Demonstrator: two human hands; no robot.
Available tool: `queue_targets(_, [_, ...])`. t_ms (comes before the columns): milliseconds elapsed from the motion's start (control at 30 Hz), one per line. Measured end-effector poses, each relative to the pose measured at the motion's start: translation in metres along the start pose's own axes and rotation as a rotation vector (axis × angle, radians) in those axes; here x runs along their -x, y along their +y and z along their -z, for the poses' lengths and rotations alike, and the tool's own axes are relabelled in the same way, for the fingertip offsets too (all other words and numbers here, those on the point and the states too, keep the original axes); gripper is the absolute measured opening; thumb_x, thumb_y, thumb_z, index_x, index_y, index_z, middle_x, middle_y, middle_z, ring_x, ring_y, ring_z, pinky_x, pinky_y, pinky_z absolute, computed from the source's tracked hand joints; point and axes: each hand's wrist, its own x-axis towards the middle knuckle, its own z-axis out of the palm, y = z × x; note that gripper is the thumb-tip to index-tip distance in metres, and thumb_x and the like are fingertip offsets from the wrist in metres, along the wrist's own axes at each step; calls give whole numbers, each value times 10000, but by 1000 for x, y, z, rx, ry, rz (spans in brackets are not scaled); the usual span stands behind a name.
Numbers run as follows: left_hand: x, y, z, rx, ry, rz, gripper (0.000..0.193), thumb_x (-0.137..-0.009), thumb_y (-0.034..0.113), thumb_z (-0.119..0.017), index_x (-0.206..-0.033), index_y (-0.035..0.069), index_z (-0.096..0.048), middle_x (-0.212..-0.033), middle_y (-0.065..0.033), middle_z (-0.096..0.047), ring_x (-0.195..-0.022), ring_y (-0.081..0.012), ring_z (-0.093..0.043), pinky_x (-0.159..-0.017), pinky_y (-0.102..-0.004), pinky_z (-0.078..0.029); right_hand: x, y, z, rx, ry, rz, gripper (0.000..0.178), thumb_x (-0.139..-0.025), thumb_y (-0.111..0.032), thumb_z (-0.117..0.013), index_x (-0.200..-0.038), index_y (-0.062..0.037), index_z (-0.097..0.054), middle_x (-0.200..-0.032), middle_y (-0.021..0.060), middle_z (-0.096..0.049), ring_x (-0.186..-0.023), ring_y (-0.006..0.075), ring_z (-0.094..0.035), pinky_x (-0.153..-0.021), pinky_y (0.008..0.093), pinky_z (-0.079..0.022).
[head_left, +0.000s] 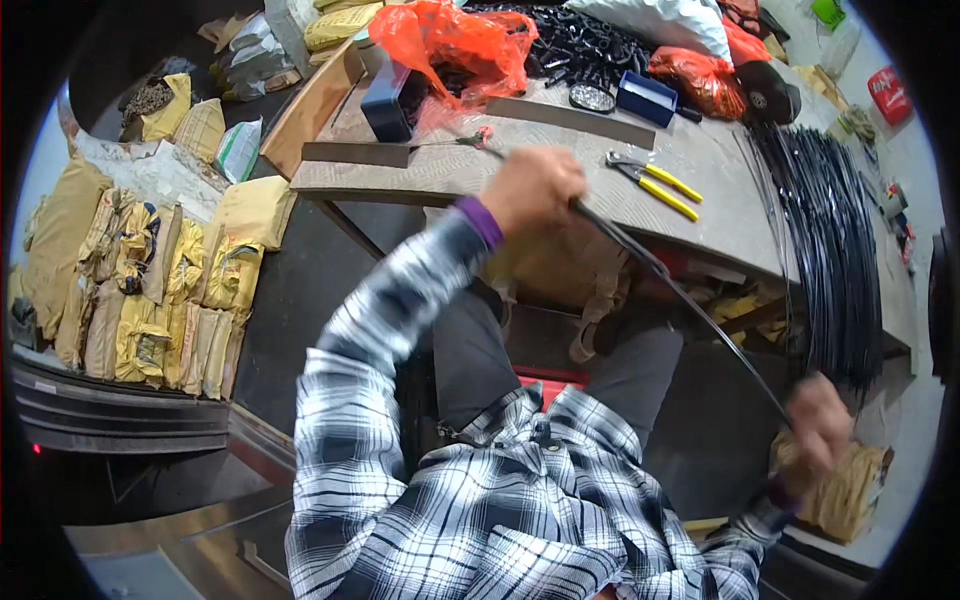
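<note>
A long, thin black strand (712,325), like a stiff cable or rod, stretches slantwise between my hands over my lap. My left hand (538,188) is closed around its upper end, just off the table's front edge. Down at the right, my right hand (820,425) is closed at the strand's lower end; motion smears its fingers somewhat. Yellow-handled pliers (655,185) lie on the table to the right of my left hand. Small red-handled scissors or snips (478,136) lie just beyond that hand, partly blurred.
A thick bundle of similar black strands (825,250) hangs over the table (450,172) at right. Small black parts (590,45), orange-red plastic bags (450,50) and a blue box (646,99) sit toward the back. Filled sacks (150,290) stand at left.
</note>
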Motion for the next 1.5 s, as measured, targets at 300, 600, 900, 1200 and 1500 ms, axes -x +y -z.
queue_targets(300, [-4, 36, -23, -198, -825, -544, 120, -663, 164, -582, -547, 184, -606, -579, 20, -601, -626, -150, -614, -504, -280, -433, 74, 224, -306, -345, -923, -620, 346, -768, -93, -581, -1104, -18, -550, -1017, 200, -596, -948, 305, -569, -791, 362, -438])
queue_targets(600, [22, 78, -38, 24, -893, -478, 162, -636, 229, -587, -498, 162, -536, -534, -5, -560, -554, -164, -570, -473, -312, -375, 6, 153, -287, -770, -409, -657, 220, -875, -104, -501, -1053, 6, -570, -977, 47, -618, -847, 114, -577, -744, 257, -477])
queue_targets(900, [96, 95, -5, 398, 214, 419, 148, -752, 155, -660, -681, 52, -581, -593, -18, -514, -537, -171, -490, -533, -284, -399, -5, 132, -283, -598, -142, -464, 108, -817, -66, -589, -884, 17, -574, -687, 107, -628, -625, 124, -603, -546, 268, -460])
queue_targets(1200, [77, 149, -27, 1455, 328, 852, 552, -853, 512, -478, -911, -34, -532, -585, -77, -497, -537, -169, -509, -511, -282, -418, -67, 123, -205, -471, -697, -163, 284, -823, -45, -512, -1106, -15, -500, -950, 167, -594, -851, 279, -604, -738, 350, -465])
queue_targets(1500, [64, 121, -37, 1596, 406, 1119, 368, -936, 373, -393, -924, 14, -476, -656, -55, -471, -514, -142, -463, -485, -249, -393, -235, 138, -128, -601, -571, 159, 245, -857, -37, -523, -1091, -17, -589, -1021, 105, -632, -955, 180, -585, -833, 282, -464])
